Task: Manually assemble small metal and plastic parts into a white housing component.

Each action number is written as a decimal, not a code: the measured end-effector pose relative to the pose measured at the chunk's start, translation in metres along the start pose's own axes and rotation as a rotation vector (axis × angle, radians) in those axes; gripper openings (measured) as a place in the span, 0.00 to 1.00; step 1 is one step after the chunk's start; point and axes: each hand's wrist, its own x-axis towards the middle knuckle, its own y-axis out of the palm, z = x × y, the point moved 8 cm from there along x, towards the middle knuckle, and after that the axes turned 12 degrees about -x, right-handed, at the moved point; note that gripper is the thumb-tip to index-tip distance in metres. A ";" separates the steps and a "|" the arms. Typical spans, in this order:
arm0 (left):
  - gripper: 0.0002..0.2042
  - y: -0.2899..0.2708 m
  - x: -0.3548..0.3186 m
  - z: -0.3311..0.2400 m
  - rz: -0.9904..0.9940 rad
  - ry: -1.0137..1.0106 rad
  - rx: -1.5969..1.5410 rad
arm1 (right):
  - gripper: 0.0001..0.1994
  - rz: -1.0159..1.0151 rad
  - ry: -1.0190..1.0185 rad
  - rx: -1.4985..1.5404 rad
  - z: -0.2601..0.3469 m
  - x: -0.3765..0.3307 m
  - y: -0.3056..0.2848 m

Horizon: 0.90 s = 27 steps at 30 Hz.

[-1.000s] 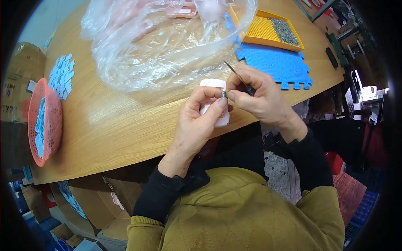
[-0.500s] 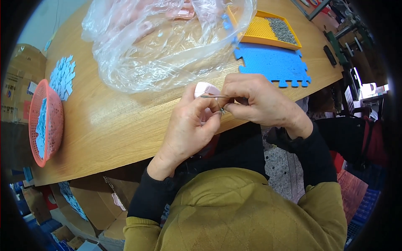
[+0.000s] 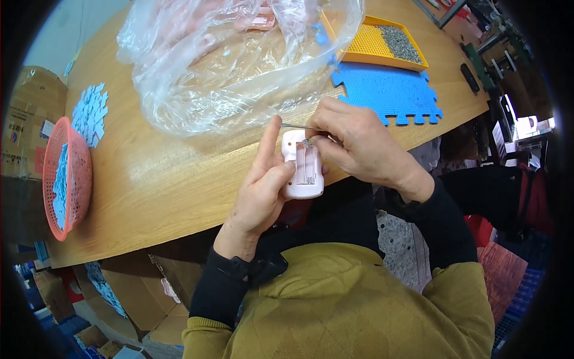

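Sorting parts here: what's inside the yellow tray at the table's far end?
The yellow tray holds a heap of small grey parts; its left end is hidden behind the clear plastic bag.

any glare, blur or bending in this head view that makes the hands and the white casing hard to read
Head view: fisheye bends the table edge and blackens the corners. Glare streaks the clear plastic bag, blurring what lies inside. The centre is sharp and evenly lit: the left hand holds the white casing, and the right hand holds a thin tool, with only soft shadows.
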 end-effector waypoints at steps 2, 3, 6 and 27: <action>0.34 -0.001 0.000 0.001 -0.016 0.000 -0.017 | 0.06 0.013 -0.019 -0.074 0.002 0.001 0.001; 0.34 -0.002 0.001 0.002 -0.021 -0.007 -0.039 | 0.06 0.012 -0.018 -0.075 0.003 0.000 0.001; 0.34 0.000 0.003 0.004 -0.016 -0.015 -0.059 | 0.07 -0.016 -0.048 -0.121 0.007 0.000 0.001; 0.31 -0.005 -0.002 0.004 -0.043 0.009 -0.001 | 0.08 -0.034 -0.115 -0.379 0.022 0.001 0.009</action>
